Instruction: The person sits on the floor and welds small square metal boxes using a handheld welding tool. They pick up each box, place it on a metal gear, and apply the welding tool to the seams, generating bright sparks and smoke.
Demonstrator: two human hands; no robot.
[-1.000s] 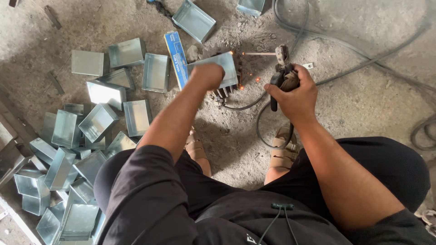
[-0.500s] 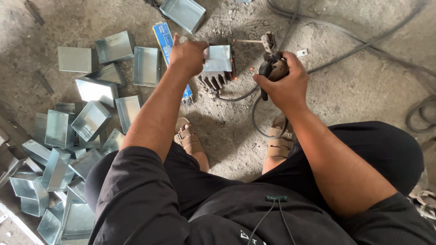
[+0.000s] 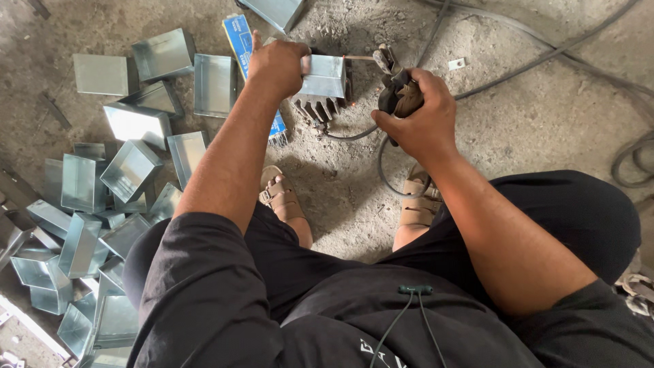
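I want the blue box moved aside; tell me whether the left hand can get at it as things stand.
Probably yes. The left hand rests on the metal box, and the blue box lies right beside it, partly under the forearm. Nothing covers its upper end, but the hand must let go first.

**One head camera, looking straight down**

Your only view sits on your head and faces steeply down past your chest and knees to the concrete floor [image 3: 531, 116]. It is close, at arm's reach of the work; no second view overlaps.
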